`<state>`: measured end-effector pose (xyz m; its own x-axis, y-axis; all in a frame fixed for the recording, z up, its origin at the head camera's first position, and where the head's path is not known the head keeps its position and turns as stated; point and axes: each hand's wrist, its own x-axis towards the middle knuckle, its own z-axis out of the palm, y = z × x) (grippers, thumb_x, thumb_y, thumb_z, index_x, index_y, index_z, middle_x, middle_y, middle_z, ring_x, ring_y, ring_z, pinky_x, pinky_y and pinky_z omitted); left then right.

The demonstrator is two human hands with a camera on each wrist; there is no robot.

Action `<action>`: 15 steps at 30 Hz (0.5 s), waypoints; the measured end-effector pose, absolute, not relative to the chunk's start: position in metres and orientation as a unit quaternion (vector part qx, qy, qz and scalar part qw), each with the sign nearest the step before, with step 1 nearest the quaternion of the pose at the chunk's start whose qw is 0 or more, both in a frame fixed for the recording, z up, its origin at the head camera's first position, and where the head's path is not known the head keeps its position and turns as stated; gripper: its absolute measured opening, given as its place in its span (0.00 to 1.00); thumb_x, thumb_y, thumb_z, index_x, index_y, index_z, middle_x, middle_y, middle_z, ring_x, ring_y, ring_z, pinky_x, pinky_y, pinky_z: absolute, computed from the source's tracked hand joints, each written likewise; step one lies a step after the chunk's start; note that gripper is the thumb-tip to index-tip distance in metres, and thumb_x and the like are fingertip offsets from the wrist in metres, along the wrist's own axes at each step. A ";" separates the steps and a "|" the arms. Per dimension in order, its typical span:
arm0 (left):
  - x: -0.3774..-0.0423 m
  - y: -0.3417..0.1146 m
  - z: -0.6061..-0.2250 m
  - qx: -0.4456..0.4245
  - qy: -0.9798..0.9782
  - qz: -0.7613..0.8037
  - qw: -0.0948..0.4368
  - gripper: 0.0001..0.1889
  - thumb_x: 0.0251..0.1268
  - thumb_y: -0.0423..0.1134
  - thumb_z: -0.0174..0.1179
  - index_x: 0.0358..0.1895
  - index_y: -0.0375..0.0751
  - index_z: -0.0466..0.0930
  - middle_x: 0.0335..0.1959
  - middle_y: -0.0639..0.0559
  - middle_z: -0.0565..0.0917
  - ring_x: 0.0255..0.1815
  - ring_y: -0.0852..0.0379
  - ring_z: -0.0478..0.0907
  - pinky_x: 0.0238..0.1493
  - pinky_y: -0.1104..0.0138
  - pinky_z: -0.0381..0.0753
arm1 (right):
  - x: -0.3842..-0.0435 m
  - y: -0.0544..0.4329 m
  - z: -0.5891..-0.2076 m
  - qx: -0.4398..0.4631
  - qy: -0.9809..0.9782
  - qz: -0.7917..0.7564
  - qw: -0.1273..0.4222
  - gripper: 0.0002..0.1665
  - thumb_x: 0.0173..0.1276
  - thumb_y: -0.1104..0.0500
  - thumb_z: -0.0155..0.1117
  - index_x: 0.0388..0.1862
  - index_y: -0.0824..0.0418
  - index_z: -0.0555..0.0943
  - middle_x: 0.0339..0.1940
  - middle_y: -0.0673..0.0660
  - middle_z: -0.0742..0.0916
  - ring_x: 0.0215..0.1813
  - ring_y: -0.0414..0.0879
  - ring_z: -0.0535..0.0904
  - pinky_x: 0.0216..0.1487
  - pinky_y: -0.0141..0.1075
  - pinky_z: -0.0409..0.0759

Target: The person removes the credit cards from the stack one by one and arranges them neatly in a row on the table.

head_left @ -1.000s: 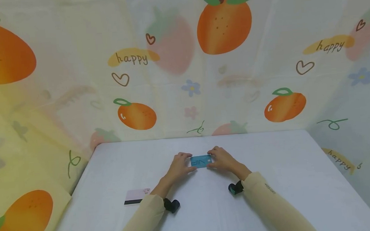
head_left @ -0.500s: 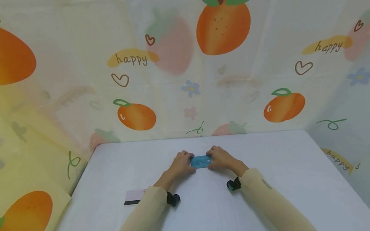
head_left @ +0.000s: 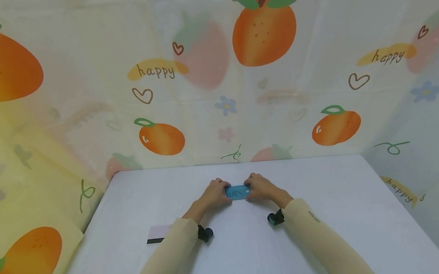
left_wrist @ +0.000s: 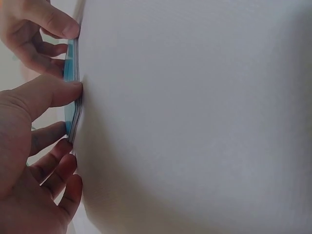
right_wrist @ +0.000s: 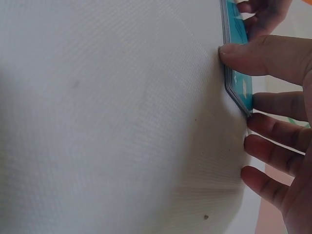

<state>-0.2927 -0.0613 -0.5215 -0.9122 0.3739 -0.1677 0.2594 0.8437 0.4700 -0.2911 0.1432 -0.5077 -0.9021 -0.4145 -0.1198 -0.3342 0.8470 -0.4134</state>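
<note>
A neat stack of several plastic cards [head_left: 238, 192] lies on the white table, its top card blue with "VIP" lettering upside down in the head view. My left hand [head_left: 213, 194] grips the left end, thumb on the near long edge and fingers at the far side. At the right end my right hand [head_left: 264, 189] grips it the same way. The left wrist view shows the layered edges of the stack [left_wrist: 71, 63] under the thumb. From the right wrist, the blue top card [right_wrist: 242, 87] shows between thumb and fingers. The fingers cover both ends.
A pale lilac card [head_left: 158, 232] with a black stripe lies on the white tabletop [head_left: 325, 231] at the left, partly covered by my left sleeve [head_left: 170, 251]. A fruit-printed cloth [head_left: 202, 112] hangs behind the table and along its sides.
My left hand has closed in on the stack's left end, and its forearm now hides more of the lilac card. The right hand has barely moved; the stack stays about in place.
</note>
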 end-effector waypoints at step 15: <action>-0.290 -0.062 -0.515 0.170 0.946 0.240 0.135 0.28 0.54 0.44 0.70 0.59 0.41 0.76 0.53 0.45 0.75 0.51 0.52 0.68 0.59 0.56 0.72 | -0.296 0.143 -0.509 -0.189 0.954 -0.200 0.118 0.32 0.52 0.54 0.77 0.56 0.64 0.80 0.48 0.57 0.80 0.49 0.48 0.74 0.58 0.44 0.75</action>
